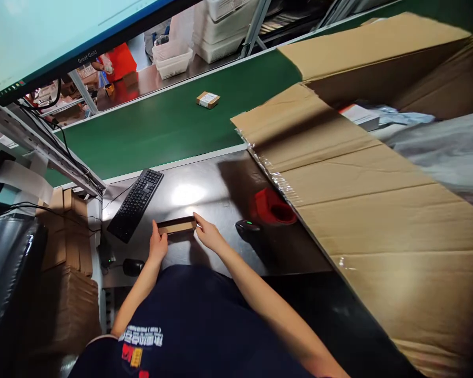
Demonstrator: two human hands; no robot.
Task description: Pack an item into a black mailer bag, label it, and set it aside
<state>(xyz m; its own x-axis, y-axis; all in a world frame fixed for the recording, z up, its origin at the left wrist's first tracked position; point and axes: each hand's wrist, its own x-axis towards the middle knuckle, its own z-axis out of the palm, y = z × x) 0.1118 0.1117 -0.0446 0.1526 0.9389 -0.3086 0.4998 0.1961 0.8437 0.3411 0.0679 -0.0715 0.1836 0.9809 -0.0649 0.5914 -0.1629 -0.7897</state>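
Between my two hands, just above the metal table, is a small flat cardboard box (177, 228) with a dark upper edge. My left hand (157, 244) grips its left end, thumb and fingers closed on it. At the other end my right hand (208, 232) pinches the right edge. A black keyboard (136, 203) lies slanted behind my left hand. To the right of my right hand sits a black device with a green light (247, 226), and a red tape roll or dispenser (274, 206) stands beyond it. A black mouse (133, 267) rests by my left wrist.
A large open carton (378, 210) with plastic-wrapped goods inside fills the right side. Behind the table runs a green conveyor belt (150, 131) carrying a small labelled box (207, 100). A monitor (63, 42) overhangs the upper left. Folded cardboard (69, 231) and a printer (11, 168) stand left.
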